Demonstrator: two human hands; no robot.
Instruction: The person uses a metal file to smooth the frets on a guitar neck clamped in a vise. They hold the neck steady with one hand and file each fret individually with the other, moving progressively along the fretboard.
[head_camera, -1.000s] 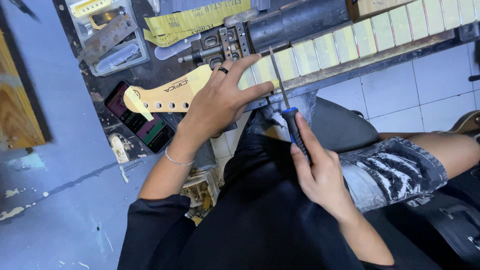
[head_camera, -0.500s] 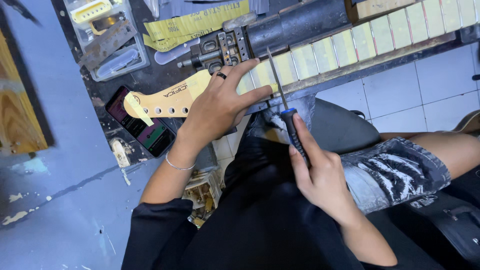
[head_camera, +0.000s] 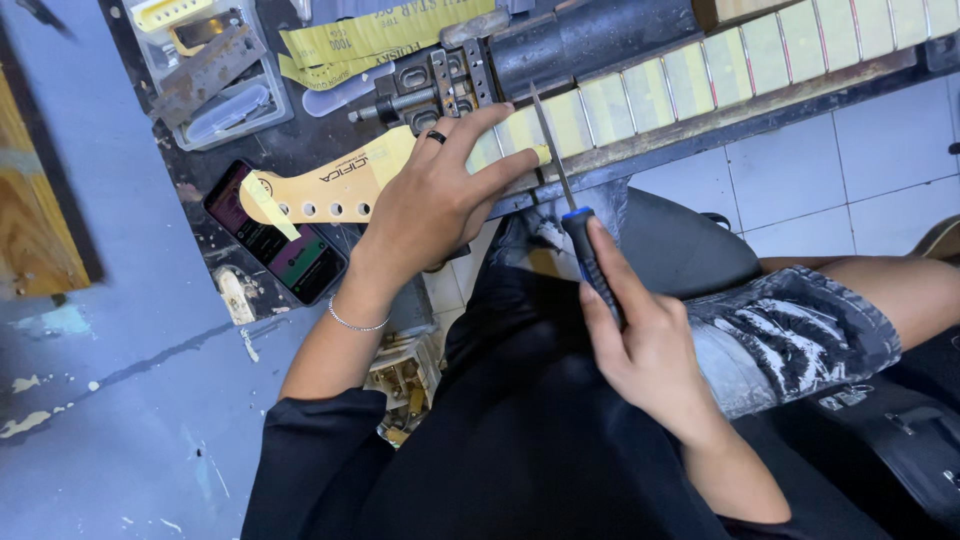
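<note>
1. The right hand (head_camera: 650, 350) is gripping a file (head_camera: 560, 175) by its dark handle with a blue collar, the forefinger lying along the handle and the thin metal blade pointing up across the guitar neck (head_camera: 600, 100).
2. The left hand (head_camera: 440, 200) is lying open and flat on the guitar neck near the pale headstock (head_camera: 320, 190), fingers spread and pressing it down; a dark ring is showing on one finger and a thin bracelet on the wrist.
3. The guitar neck is lying along the edge of the dark workbench (head_camera: 290, 150), its frets separated by yellowish tape.
4. A phone (head_camera: 280, 250) is lying partly under the headstock.
5. A clear plastic box (head_camera: 205, 70) of small parts is sitting at the bench's far corner.
</note>
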